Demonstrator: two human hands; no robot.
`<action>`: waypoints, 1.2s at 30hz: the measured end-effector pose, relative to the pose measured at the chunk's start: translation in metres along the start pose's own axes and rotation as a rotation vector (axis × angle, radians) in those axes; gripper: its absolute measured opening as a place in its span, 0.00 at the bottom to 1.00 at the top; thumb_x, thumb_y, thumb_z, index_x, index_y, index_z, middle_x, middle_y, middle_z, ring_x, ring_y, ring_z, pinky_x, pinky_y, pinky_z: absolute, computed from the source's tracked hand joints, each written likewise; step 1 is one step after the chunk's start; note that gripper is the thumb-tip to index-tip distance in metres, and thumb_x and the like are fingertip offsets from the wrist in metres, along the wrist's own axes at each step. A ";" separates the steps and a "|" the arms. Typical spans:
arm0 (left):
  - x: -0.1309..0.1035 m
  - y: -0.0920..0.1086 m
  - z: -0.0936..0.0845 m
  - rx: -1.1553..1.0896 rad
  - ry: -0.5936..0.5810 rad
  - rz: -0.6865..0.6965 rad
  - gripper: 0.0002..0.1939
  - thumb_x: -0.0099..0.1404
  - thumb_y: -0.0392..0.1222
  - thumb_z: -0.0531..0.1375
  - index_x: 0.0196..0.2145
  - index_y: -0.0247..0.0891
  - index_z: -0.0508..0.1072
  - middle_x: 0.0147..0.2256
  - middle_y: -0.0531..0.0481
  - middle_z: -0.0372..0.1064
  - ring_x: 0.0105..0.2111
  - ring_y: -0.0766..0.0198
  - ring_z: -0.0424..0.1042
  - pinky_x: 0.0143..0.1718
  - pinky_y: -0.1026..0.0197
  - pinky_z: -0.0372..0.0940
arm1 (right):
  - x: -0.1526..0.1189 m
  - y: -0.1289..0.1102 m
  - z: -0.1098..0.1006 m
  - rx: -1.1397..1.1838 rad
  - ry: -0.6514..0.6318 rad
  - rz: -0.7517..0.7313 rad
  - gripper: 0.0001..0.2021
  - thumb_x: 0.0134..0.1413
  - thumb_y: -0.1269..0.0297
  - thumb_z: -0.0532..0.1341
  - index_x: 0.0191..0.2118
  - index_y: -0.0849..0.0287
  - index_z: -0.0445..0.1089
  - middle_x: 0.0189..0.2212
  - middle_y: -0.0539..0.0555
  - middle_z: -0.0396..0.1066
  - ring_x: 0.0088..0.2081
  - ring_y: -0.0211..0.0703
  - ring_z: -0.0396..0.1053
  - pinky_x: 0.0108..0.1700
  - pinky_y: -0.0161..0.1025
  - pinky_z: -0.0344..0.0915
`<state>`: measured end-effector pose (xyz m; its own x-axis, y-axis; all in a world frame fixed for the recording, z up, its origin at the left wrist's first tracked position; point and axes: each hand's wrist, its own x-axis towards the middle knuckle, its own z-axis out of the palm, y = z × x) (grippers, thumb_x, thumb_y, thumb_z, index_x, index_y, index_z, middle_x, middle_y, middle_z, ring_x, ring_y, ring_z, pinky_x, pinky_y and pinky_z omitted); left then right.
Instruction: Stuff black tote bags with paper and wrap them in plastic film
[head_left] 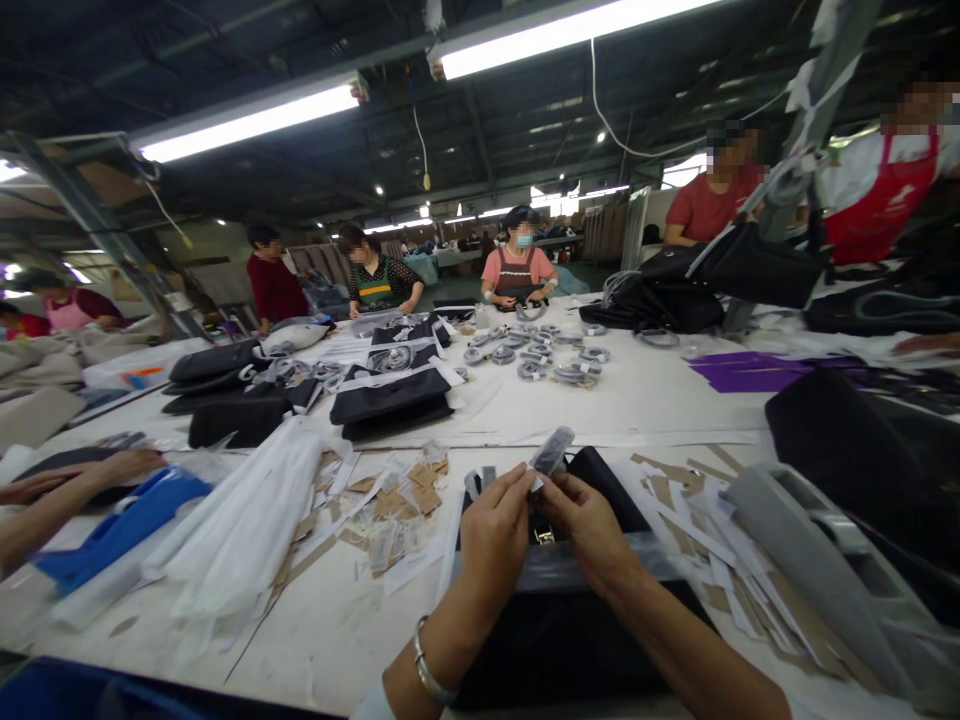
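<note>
A grey strap [553, 450] in clear plastic wrap stands up between my two hands, above a black bag [555, 640]. My left hand [491, 530] pinches its lower end, where a small white scrap shows. Closed on the same end from the other side is my right hand [589, 530]. The fingertips of both hands nearly meet, and part of the strap is hidden behind them. Below them a gold-coloured buckle [544, 537] shows on the bag. A band of clear plastic film [592, 565] lies across the bag.
Left of the bag lie brown card scraps [420, 490] and white wrapping sheets [247, 520]. Cardboard strips and a grey plastic holder [817, 560] are on the right. Coiled grey straps [532, 350] and black bags [394, 395] lie farther back. A co-worker's arm [82, 490] reaches in at left.
</note>
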<state>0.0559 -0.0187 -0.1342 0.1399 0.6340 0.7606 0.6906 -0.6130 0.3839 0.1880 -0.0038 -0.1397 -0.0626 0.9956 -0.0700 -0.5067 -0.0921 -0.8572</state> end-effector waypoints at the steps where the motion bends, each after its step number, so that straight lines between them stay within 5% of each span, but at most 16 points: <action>1: -0.002 0.000 0.002 0.000 0.004 -0.018 0.19 0.68 0.27 0.53 0.53 0.40 0.73 0.50 0.45 0.75 0.52 0.61 0.73 0.54 0.56 0.70 | 0.001 0.001 0.000 0.008 0.009 -0.008 0.17 0.39 0.55 0.76 0.34 0.58 0.77 0.34 0.51 0.76 0.38 0.42 0.73 0.46 0.37 0.68; 14: -0.008 -0.005 0.001 -0.011 -0.039 -0.008 0.21 0.68 0.27 0.54 0.55 0.40 0.71 0.54 0.43 0.71 0.55 0.60 0.71 0.56 0.55 0.69 | -0.008 -0.004 0.001 0.049 -0.075 0.004 0.18 0.45 0.52 0.73 0.38 0.60 0.79 0.37 0.55 0.78 0.41 0.47 0.74 0.52 0.42 0.68; 19: 0.008 -0.003 -0.006 -0.217 -0.067 -0.241 0.12 0.67 0.37 0.59 0.48 0.42 0.75 0.49 0.45 0.75 0.50 0.58 0.74 0.53 0.53 0.68 | -0.008 -0.010 -0.001 0.006 -0.067 0.009 0.19 0.44 0.55 0.73 0.42 0.59 0.79 0.40 0.55 0.78 0.45 0.47 0.73 0.52 0.40 0.66; 24: 0.025 -0.008 -0.011 -0.337 -0.291 -0.447 0.15 0.65 0.47 0.60 0.46 0.39 0.74 0.41 0.46 0.77 0.43 0.56 0.76 0.47 0.55 0.69 | -0.004 -0.011 -0.002 -0.041 -0.105 -0.079 0.20 0.48 0.51 0.70 0.43 0.59 0.78 0.38 0.54 0.78 0.42 0.47 0.74 0.51 0.43 0.67; 27: 0.029 -0.009 -0.011 -0.333 -0.342 -0.492 0.16 0.63 0.52 0.59 0.42 0.40 0.76 0.38 0.49 0.78 0.41 0.55 0.76 0.43 0.57 0.68 | -0.003 -0.013 -0.008 -0.275 -0.138 -0.152 0.19 0.52 0.48 0.67 0.42 0.59 0.79 0.34 0.52 0.78 0.36 0.46 0.74 0.43 0.42 0.70; 29: 0.029 -0.010 -0.010 -0.300 -0.334 -0.516 0.18 0.61 0.54 0.60 0.42 0.40 0.76 0.39 0.49 0.78 0.41 0.54 0.75 0.43 0.57 0.66 | -0.005 -0.023 -0.022 -0.540 -0.155 -0.254 0.16 0.56 0.50 0.64 0.42 0.57 0.79 0.35 0.52 0.78 0.36 0.46 0.74 0.41 0.41 0.69; 32: 0.028 -0.011 -0.009 -0.229 -0.289 -0.570 0.20 0.59 0.57 0.61 0.42 0.41 0.76 0.38 0.50 0.78 0.41 0.52 0.75 0.40 0.57 0.65 | -0.023 -0.055 -0.069 -0.947 -0.047 -0.503 0.12 0.59 0.57 0.62 0.45 0.50 0.79 0.42 0.53 0.78 0.44 0.49 0.73 0.51 0.46 0.66; 36: 0.026 -0.019 -0.009 -0.237 -0.288 -0.625 0.24 0.56 0.61 0.61 0.42 0.42 0.77 0.35 0.50 0.78 0.37 0.52 0.74 0.36 0.59 0.63 | -0.067 -0.113 -0.179 -1.303 0.438 -0.664 0.11 0.55 0.57 0.63 0.42 0.51 0.79 0.48 0.56 0.76 0.55 0.55 0.67 0.63 0.53 0.55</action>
<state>0.0404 0.0054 -0.1167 -0.0271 0.9781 0.2063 0.5351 -0.1601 0.8295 0.4032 -0.0566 -0.1293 0.2338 0.7973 0.5564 0.7613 0.2059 -0.6149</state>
